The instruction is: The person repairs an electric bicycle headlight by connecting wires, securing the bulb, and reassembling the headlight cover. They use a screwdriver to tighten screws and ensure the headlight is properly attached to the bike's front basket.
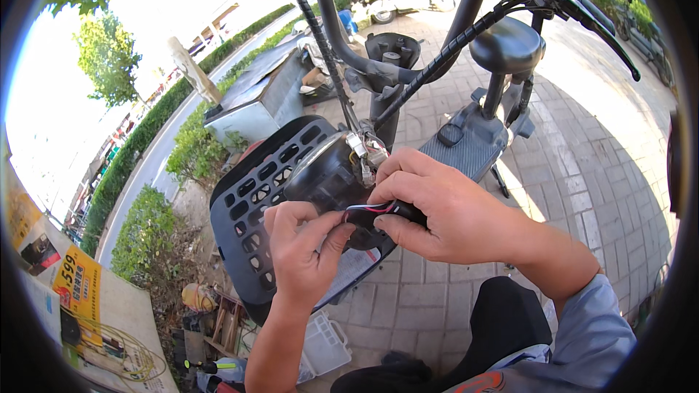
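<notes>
My left hand (300, 251) pinches the ends of thin wires (368, 208), red and white ones among them, between thumb and fingertips. The wires run to a small black part (410, 212) gripped by my right hand (448, 207); my fingers hide much of it. Just behind both hands is a round black headlight housing (322, 180), in front of the electric scooter's handlebar (401, 72). White plug connectors (357, 144) and a bundle of coloured wires hang at the housing's back. Spiral-wrapped cables (426, 76) come down to them from the handlebar.
A black plastic basket (240, 262) with slots lies around the housing. The scooter's ribbed footboard (464, 147) and black seat (505, 46) are beyond. At lower left are a clear plastic case (326, 344), scattered tools, and a cabinet bearing writing (125, 311). A metal box (262, 92) stands behind.
</notes>
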Tool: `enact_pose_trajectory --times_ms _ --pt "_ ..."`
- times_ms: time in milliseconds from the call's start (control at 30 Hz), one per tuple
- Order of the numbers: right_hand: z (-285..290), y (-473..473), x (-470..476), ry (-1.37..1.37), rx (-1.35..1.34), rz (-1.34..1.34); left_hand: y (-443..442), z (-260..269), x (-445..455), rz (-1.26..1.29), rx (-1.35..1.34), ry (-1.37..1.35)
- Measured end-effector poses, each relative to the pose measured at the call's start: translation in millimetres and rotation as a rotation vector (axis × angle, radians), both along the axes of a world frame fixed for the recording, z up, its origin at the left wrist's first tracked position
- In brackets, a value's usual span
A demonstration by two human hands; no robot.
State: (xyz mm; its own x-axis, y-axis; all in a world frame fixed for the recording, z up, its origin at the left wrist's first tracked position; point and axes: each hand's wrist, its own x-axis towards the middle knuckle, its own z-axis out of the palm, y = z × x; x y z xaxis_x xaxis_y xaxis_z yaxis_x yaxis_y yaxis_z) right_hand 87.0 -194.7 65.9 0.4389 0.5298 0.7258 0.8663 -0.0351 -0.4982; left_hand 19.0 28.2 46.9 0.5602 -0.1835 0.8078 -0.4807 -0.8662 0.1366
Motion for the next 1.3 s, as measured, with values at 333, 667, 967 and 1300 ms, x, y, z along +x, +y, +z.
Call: enact_pose_trajectory --times_ms 333,667,967,1300 --pt "-3 6 -3 -0.432 -0.174 -0.335 16 -7 -7 0.072 -0.029 -0.063" --pt "8 -14 -6 -0.552 -0.193 -0.42 12 -14 -2 0.019 -0.004 0.053" --pt "-1 11 -6 -0.71 -0.265 -0.392 11 -22 2 0.025 0.093 0.039" --pt "-18 17 -8 -0.756 -0.188 -0.42 11 -23 2 0.023 0.134 -0.031"
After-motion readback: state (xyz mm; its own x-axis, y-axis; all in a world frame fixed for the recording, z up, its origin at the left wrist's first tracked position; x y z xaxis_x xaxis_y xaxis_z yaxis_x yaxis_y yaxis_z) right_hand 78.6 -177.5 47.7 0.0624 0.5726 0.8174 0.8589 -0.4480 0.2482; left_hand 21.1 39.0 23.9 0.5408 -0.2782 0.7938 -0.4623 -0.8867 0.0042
